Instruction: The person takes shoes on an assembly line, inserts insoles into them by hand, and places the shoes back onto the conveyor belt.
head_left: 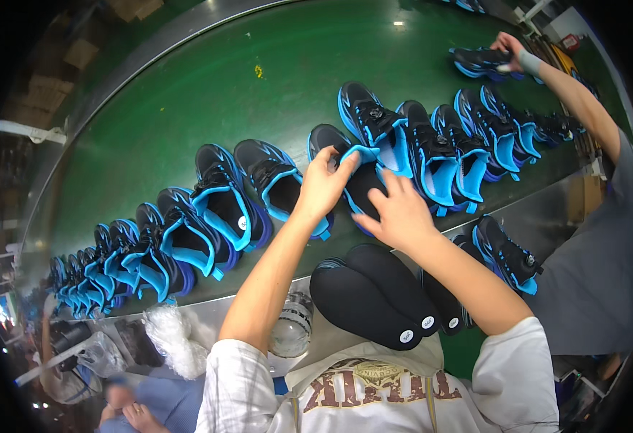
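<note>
Shoe, one, black with light-blue lining [363,189]: on the green bench [295,79], near its front edge, between two runs of similar shoes; toe away from the wearer, opening toward the wearer, dark interior visible.

Left hand [321,182]: thumb and fingers pinching the shoe's light-blue tongue.

Right hand [405,215]: fingers loosely spread, over the side of the shoe's opening; contact cannot be told.

Right-hand row of shoes [432,148]: black and blue, side by side, the first just beside the worked shoe, set farther forward.

Left-hand row of shoes [219,189]: same pattern, curving away to the left.

Insoles [385,289]: black, overlapping, round white stickers at the near ends; in front of the wearer, below the bench edge.

Loose shoe [504,252]: right of the insoles, off the main row.

Clear cylindrical item [291,328]: left of the insoles, kind uncertain.

Crumpled clear plastic [176,340]: farther left.

Co-worker [590,245]: grey garment, right side, grasping a distant shoe [478,62].

Seated person [165,404]: blue clothing, lower left.
</note>
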`<act>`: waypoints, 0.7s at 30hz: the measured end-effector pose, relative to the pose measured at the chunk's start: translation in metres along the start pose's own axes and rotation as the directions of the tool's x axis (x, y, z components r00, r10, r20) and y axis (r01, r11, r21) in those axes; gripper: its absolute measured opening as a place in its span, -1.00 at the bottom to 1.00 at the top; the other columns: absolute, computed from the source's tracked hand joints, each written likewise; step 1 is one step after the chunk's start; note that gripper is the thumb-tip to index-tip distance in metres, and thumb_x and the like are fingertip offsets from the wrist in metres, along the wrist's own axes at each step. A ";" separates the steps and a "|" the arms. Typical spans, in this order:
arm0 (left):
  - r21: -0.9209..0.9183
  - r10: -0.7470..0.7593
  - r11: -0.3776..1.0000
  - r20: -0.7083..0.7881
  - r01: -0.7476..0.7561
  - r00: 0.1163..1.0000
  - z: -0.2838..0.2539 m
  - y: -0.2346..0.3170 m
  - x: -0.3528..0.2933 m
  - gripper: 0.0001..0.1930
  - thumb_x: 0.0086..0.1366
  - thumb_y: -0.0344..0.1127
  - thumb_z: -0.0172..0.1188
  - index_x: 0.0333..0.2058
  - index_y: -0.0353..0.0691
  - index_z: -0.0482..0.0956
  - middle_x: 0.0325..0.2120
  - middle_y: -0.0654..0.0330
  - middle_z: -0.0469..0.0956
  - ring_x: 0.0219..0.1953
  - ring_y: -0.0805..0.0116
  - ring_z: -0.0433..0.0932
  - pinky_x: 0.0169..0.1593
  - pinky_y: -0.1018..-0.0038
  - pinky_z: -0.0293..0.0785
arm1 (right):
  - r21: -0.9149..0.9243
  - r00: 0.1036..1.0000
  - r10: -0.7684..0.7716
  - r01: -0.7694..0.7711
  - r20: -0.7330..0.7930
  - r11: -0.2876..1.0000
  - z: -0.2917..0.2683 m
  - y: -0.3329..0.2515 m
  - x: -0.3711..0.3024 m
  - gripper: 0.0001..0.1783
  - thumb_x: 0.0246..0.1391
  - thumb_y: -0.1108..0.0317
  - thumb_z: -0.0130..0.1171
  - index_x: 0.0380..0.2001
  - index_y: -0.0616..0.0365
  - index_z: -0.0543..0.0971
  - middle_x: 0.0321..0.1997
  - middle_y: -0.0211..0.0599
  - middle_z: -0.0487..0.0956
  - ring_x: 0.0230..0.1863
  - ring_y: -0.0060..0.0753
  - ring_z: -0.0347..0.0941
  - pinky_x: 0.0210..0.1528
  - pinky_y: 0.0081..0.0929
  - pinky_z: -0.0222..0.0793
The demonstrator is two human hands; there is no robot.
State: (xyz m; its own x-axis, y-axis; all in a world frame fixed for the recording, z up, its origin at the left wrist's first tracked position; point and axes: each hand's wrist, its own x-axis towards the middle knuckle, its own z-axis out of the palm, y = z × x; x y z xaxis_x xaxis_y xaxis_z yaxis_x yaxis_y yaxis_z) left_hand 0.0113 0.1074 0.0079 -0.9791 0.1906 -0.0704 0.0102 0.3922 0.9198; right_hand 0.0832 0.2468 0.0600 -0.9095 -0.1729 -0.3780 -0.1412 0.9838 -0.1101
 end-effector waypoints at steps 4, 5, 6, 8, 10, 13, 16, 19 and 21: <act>0.129 -0.055 0.990 0.027 0.051 0.998 -0.002 0.010 -0.002 -0.55 0.14 0.00 0.09 -0.54 -0.40 0.40 -0.75 0.07 0.34 -0.64 0.44 0.28 -0.52 0.42 0.26 | 0.088 0.987 -0.138 0.130 0.082 0.988 0.002 0.013 0.017 -0.70 -0.19 0.24 0.11 -0.43 0.27 0.54 -0.32 0.03 0.46 -0.24 -0.07 0.41 -0.23 -0.25 0.39; 0.143 0.057 0.988 0.023 -0.060 0.998 0.000 0.000 0.001 -0.52 0.16 0.00 0.07 -0.62 -0.39 0.32 -0.76 0.00 0.32 -0.68 0.34 0.23 -0.55 0.36 0.23 | 0.057 0.972 -0.229 0.226 0.050 0.972 0.014 0.018 0.021 -0.78 -0.20 0.33 0.06 -0.50 0.28 0.54 -0.34 -0.03 0.45 -0.21 -0.09 0.39 -0.22 -0.24 0.39; 0.142 0.049 0.989 0.018 -0.051 0.999 -0.002 0.000 0.002 -0.52 0.16 0.00 0.07 -0.62 -0.39 0.32 -0.76 0.00 0.32 -0.68 0.34 0.23 -0.55 0.36 0.23 | 0.057 0.970 -0.236 0.233 0.056 0.971 0.024 0.017 0.026 -0.78 -0.20 0.33 0.06 -0.50 0.28 0.54 -0.34 -0.03 0.45 -0.21 -0.09 0.39 -0.22 -0.24 0.39; 0.128 0.021 0.991 0.078 -0.031 0.997 -0.003 0.000 0.006 -0.53 0.18 -0.01 0.05 -0.61 -0.38 0.32 -0.75 -0.03 0.34 -0.68 0.25 0.26 -0.55 0.35 0.23 | -0.006 0.945 -0.307 0.309 -0.116 0.951 0.041 0.015 0.036 -0.83 -0.17 0.40 0.01 -0.53 0.28 0.52 -0.38 -0.08 0.44 -0.21 -0.12 0.38 -0.20 -0.25 0.39; 0.127 0.025 0.991 0.089 -0.036 0.996 -0.003 0.000 0.007 -0.54 0.20 -0.02 0.03 -0.60 -0.38 0.34 -0.74 -0.04 0.34 -0.67 0.22 0.30 -0.54 0.36 0.25 | -0.014 0.939 -0.297 0.299 -0.172 0.954 0.054 0.014 0.049 -0.85 -0.16 0.42 -0.02 -0.56 0.25 0.51 -0.38 -0.12 0.42 -0.21 -0.16 0.37 -0.26 -0.31 0.40; 0.139 -0.021 0.990 0.135 0.002 0.991 -0.002 -0.002 0.006 -0.57 0.21 -0.04 0.01 -0.57 -0.37 0.36 -0.71 -0.09 0.37 -0.64 0.09 0.37 -0.52 0.31 0.27 | -0.056 0.932 -0.288 0.283 -0.219 0.958 0.065 0.016 0.058 -0.85 -0.15 0.41 -0.03 -0.56 0.21 0.51 -0.34 -0.11 0.43 -0.22 -0.19 0.38 -0.26 -0.37 0.38; 0.169 0.072 0.982 0.070 -0.083 0.995 0.000 -0.006 0.004 -0.59 0.22 -0.06 0.00 -0.54 -0.36 0.37 -0.68 -0.13 0.39 -0.60 -0.04 0.40 -0.49 0.25 0.28 | -0.123 0.957 -0.265 0.250 -0.121 0.960 0.058 0.012 0.060 -0.82 -0.11 0.37 -0.04 -0.52 0.20 0.54 -0.28 -0.09 0.43 -0.18 -0.18 0.36 -0.22 -0.39 0.34; 0.220 0.103 0.969 0.047 -0.111 0.994 0.001 -0.009 0.005 -0.61 0.22 -0.07 0.00 -0.53 -0.36 0.37 -0.66 -0.15 0.40 -0.54 -0.11 0.41 -0.47 0.21 0.29 | -0.192 0.953 -0.273 0.294 0.129 0.936 0.051 0.013 0.063 -0.76 -0.06 0.32 -0.04 -0.41 0.19 0.58 -0.23 -0.10 0.43 -0.14 -0.18 0.33 -0.12 -0.39 0.28; 0.204 0.123 0.970 0.051 -0.131 0.991 0.000 -0.008 0.006 -0.61 0.22 -0.08 0.01 -0.54 -0.37 0.37 -0.67 -0.15 0.38 -0.55 -0.09 0.42 -0.47 0.23 0.30 | -0.317 0.919 -0.344 0.390 0.193 0.864 0.053 0.015 0.066 -0.73 -0.09 0.29 -0.05 -0.45 0.17 0.59 -0.28 -0.14 0.44 -0.19 -0.15 0.34 -0.14 -0.35 0.27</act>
State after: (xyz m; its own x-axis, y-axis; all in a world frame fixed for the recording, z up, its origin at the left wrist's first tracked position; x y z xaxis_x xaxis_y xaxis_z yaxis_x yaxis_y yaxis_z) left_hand 0.0058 0.1056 0.0002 -0.9589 0.2828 0.0238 0.1793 0.5388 0.8231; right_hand 0.0417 0.2481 -0.0158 -0.7118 -0.5063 -0.4869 -0.6010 0.7977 0.0491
